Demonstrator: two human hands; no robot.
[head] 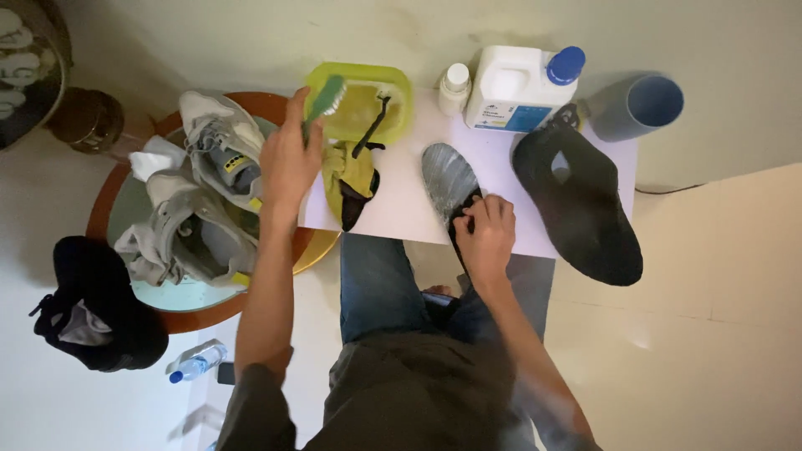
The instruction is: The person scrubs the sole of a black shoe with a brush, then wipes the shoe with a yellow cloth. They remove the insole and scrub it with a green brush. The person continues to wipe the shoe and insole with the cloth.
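Home shoe-cleaning corner: sneakers (209,179), detergent jug (514,88), basin (368,104).

white jug (510,96) | grey cup (639,106) | black sock liner (581,209) | grey sneakers (205,196)

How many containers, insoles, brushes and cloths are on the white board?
Containers: 4 (green basin, small white bottle, white jug, grey cup)
Insoles: 2 (grey insole, black insole)
Brushes: 2 (green brush, black brush)
Cloths: 1 (yellow cloth)
Total: 9

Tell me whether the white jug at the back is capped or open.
Capped: the white jug stands upright with its blue cap seated on the neck.
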